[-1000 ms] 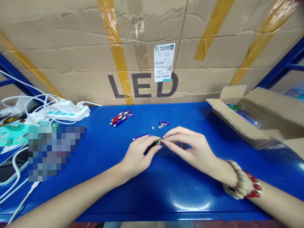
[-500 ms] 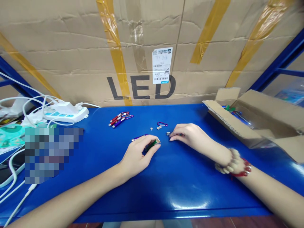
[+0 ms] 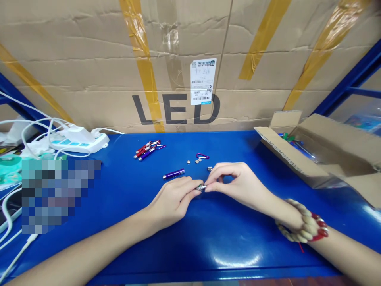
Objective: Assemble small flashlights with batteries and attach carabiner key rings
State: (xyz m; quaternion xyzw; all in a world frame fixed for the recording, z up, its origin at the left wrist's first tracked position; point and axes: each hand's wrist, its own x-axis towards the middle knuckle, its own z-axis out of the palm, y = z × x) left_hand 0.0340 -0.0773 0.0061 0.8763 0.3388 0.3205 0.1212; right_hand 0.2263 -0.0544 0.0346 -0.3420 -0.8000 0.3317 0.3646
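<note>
My left hand [image 3: 174, 200] is closed around a small green flashlight tube [image 3: 199, 186], mostly hidden by the fingers. At the tube's open end my right hand [image 3: 235, 180] pinches a small silver part [image 3: 204, 186], too small to name surely, touching or nearly touching the tube. Just beyond the left hand lies a purple flashlight tube [image 3: 174, 174]. Several button cells [image 3: 188, 162] rest farther back, beside a purple carabiner clip [image 3: 203, 157]. Another small silver piece [image 3: 209, 169] is by the right fingertips.
Red and purple keychain flashlights [image 3: 144, 149] are grouped on the blue table [image 3: 125, 246] at the back. A white power strip [image 3: 80, 143] with tangled cables stands left. At right is an open cardboard box [image 3: 297, 163] with small items inside. A large carton [image 3: 104, 79] walls the back.
My right hand has moved left and toward me, bringing a small silver part to the green tube's end. My left hand has shifted slightly nearer, uncovering more of the purple tube.
</note>
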